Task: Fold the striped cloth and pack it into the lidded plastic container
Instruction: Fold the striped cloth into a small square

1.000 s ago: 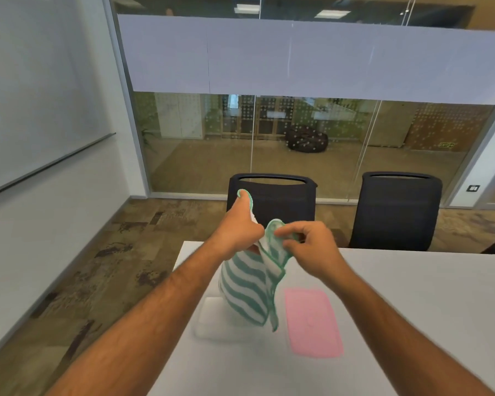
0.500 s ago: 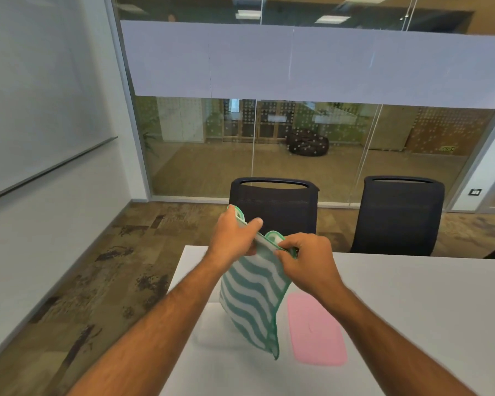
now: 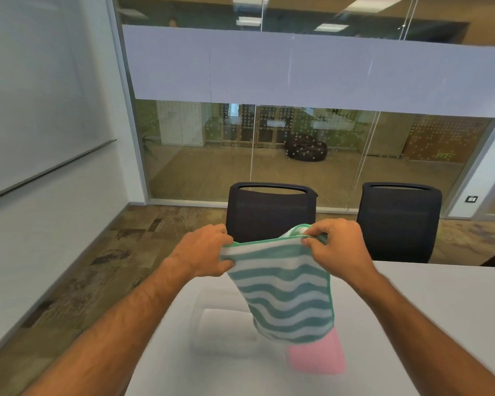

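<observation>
The green-and-white striped cloth hangs in the air above the table, stretched along its top edge between both hands. My left hand pinches the top left corner. My right hand pinches the top right corner, where the cloth is doubled over. Below the cloth, the clear plastic container sits open on the white table, partly hidden by the hanging cloth. Its pink lid lies flat on the table just right of it, with its far end covered by the cloth.
Two black office chairs stand at the table's far edge. Behind them is a glass wall. The table's left edge runs close to the container, with patterned floor beyond it.
My hands have moved apart, pulling the cloth's top edge out wide and level. The cloth, which hung narrow from hands close together, is spread flat facing me.
</observation>
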Demonstrator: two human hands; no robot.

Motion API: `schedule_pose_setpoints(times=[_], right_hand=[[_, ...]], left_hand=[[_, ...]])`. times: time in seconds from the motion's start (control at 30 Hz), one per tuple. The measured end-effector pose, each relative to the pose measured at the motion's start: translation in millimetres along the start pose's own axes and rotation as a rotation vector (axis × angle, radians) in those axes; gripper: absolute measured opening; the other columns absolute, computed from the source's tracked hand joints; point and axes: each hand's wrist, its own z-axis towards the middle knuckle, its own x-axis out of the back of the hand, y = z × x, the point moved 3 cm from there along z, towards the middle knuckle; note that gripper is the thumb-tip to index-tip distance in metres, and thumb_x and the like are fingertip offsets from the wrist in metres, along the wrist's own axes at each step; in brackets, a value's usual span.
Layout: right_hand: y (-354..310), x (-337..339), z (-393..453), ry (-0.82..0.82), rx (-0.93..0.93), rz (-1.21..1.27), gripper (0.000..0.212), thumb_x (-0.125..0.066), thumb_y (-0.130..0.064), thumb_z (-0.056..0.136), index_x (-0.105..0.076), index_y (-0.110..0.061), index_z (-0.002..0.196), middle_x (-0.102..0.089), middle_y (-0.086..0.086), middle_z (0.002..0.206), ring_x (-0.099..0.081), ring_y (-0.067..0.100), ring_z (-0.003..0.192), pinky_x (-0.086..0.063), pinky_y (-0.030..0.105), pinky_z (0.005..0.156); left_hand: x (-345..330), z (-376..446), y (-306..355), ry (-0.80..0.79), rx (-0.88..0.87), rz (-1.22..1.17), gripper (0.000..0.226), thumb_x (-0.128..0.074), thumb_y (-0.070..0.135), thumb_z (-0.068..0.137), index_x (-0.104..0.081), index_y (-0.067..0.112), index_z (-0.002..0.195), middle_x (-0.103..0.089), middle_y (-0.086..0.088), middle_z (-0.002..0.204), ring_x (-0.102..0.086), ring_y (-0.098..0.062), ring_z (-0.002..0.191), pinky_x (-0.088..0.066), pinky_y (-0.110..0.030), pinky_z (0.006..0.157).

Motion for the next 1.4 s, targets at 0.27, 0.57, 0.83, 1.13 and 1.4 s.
schedule_pose_setpoints(times=[0.27, 0.57, 0.83, 1.13, 1.4], right_hand=[[19, 24, 9, -0.073, -0.034, 0.007, 0.020, -0.077, -0.031, 0.078, -0.080, -0.016, 0.091, -0.077, 0.000, 0.089, -0.064, 0.015, 0.082, -0.059, 0.041, 0.078], [30, 36, 8, -0.123, -0.117, 0.193, 0.009, -0.079, -0.033, 0.073, -0.076, -0.024, 0.074, -0.071, -0.005, 0.082, -0.063, 0.019, 0.075, -0.060, 0.034, 0.061], [36, 35, 6, -0.187, -0.155, 0.564, 0.017, -0.076, -0.019, 0.073, -0.071, -0.005, 0.081, -0.076, 0.009, 0.077, -0.075, 0.023, 0.074, -0.061, 0.031, 0.055], [37, 35, 6, -0.232, -0.017, 0.546, 0.013, -0.056, 0.002, 0.092, -0.065, -0.004, 0.085, -0.070, 0.010, 0.084, -0.069, 0.017, 0.076, -0.058, 0.023, 0.051], [38, 31, 3, -0.287, -0.129, 0.718, 0.031, -0.063, 0.012, 0.083, -0.071, -0.009, 0.105, -0.062, 0.006, 0.114, -0.068, 0.020, 0.095, -0.062, 0.028, 0.064]], left_hand=[[35, 8, -17, 0.216, 0.010, -0.053, 0.056, -0.064, 0.067, 0.076, -0.073, 0.021, 0.107, -0.072, 0.004, 0.099, -0.061, -0.011, 0.086, -0.057, -0.026, 0.077], [48, 6, -14, 0.406, 0.084, -0.561, 0.029, -0.085, 0.032, 0.070, -0.078, 0.010, 0.088, -0.074, 0.003, 0.089, -0.066, -0.008, 0.068, -0.050, -0.007, 0.054], [46, 3, -20, 0.390, 0.130, -0.719, 0.025, -0.086, 0.030, 0.069, -0.076, 0.016, 0.085, -0.074, 0.004, 0.092, -0.071, -0.015, 0.082, -0.061, -0.022, 0.065], [47, -1, -16, 0.372, 0.149, -0.914, 0.032, -0.082, 0.023, 0.075, -0.057, 0.018, 0.095, -0.069, 0.001, 0.096, -0.071, -0.018, 0.089, -0.064, -0.033, 0.068], [43, -1, -13, 0.386, 0.202, -1.045, 0.022, -0.060, -0.003, 0.091, -0.070, -0.003, 0.071, -0.068, 0.002, 0.100, -0.060, -0.018, 0.101, -0.057, -0.016, 0.076]])
